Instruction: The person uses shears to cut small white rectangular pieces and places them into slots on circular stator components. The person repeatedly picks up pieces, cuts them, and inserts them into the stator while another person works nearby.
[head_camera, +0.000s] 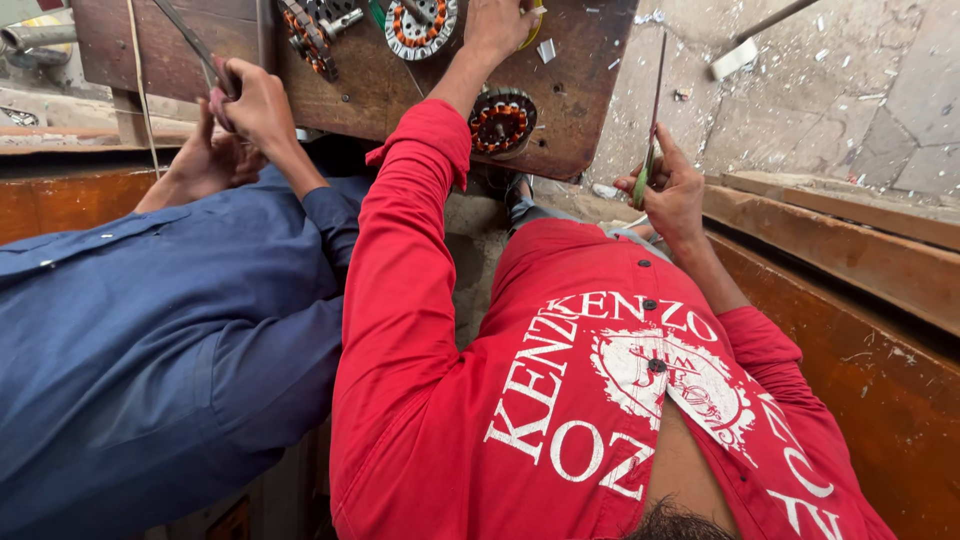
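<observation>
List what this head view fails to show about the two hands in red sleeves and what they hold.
- Left hand: fingers cut off by the top edge; grip on the yellow thing unclear.
- Right hand: holds a thin rod; its green-handled end is buried in the fist.
- Round wound coil: partly behind the left forearm.

A co-worker's blue sleeve (150, 330), a wooden bench edge (850, 250), stone floor (850, 90)

Stator cores (502, 122) and a co-worker's hands (235, 120) crowd the bench (570, 90).
</observation>
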